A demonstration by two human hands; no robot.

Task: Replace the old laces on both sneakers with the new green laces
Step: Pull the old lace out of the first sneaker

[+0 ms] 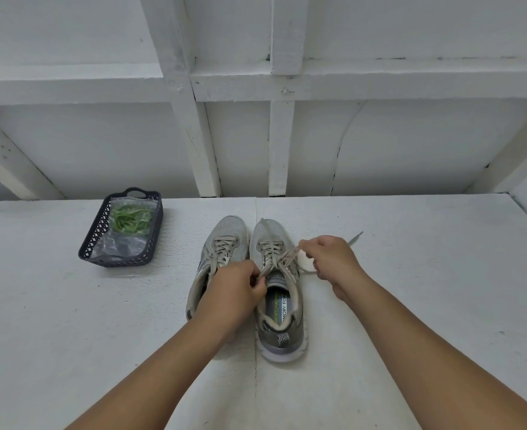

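Unlacing: your left hand [240, 287] fingers pinch the old lace [274, 248] at the right sneaker [276, 274]; your right hand [327, 254] grips its loose end.
Green laces: bagged [130, 220] in basket [91, 243], left on counter [411, 274].
Risk: a sideways yank could snag an eyelet and drag the shoe.

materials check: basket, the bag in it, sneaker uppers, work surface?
Basket: dark moulded plastic by the look, with lattice walls and a cut-out handle.
Bag: thin clear plastic film, crinkled and glossy, green laces showing through.
Right sneaker upper: grey knit mesh, a fine weave texture at the toe; matte.
Work surface: white, matte, pebbled; possibly foam board or a painted panel, cannot tell.
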